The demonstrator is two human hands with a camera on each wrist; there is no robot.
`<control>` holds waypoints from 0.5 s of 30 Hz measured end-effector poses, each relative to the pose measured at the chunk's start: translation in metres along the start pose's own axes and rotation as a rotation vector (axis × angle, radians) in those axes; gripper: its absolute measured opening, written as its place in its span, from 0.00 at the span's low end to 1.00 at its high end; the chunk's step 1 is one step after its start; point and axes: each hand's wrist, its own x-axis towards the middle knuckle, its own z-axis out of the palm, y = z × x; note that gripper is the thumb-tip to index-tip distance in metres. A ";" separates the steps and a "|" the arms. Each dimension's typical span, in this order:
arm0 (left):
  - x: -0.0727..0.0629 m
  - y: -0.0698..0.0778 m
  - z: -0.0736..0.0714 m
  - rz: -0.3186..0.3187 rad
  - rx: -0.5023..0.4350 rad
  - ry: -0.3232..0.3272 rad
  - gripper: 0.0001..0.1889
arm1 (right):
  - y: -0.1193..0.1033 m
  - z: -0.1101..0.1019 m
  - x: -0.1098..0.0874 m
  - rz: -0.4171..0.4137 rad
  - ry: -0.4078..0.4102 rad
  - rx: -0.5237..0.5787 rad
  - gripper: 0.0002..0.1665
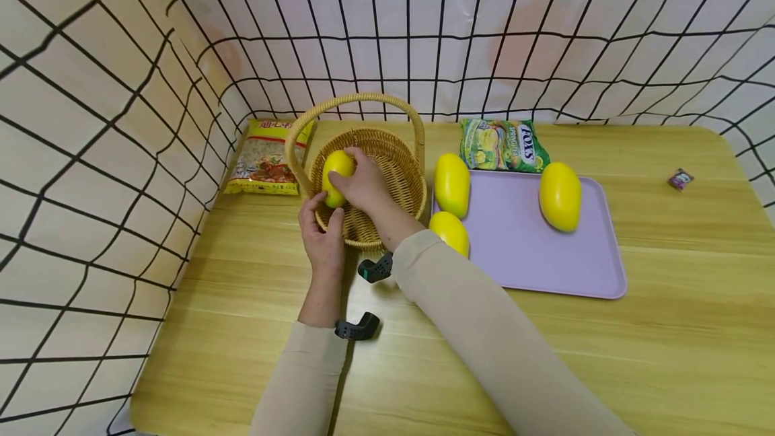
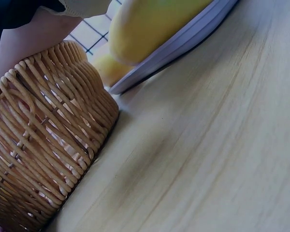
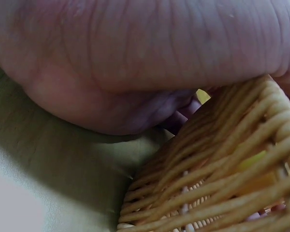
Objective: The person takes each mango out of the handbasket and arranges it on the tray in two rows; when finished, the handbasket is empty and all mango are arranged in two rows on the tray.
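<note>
A yellow mango (image 1: 337, 168) lies at the left side inside a wicker basket (image 1: 401, 177) with a tall arched handle. My right hand (image 1: 365, 184) reaches over the near rim and grips this mango, thumb and fingers about it. At the front left of the basket, my left hand (image 1: 323, 241) holds the rim, just below the mango. Woven basket wall (image 2: 53, 125) fills the left of the left wrist view. In the right wrist view, the right hand (image 3: 135, 63) crosses above the basket wall (image 3: 217, 159), its fingertips hidden.
Right of the basket, a lilac tray (image 1: 514, 254) bears three mangoes, one partly behind the right sleeve. A green snack bag (image 1: 505, 147) lies behind it. A yellow food packet (image 1: 266, 160) is at the left, a small purple wrapper (image 1: 681, 179) far right. Black wire mesh (image 1: 408, 32) borders the table.
</note>
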 end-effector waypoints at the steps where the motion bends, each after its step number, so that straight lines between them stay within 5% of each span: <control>1: 0.000 0.000 0.000 0.000 0.000 0.000 0.20 | 0.000 -0.001 0.000 0.002 0.008 0.021 0.38; 15: 0.000 0.000 -0.001 -0.010 -0.014 -0.006 0.21 | -0.007 -0.010 -0.011 -0.003 0.187 0.132 0.40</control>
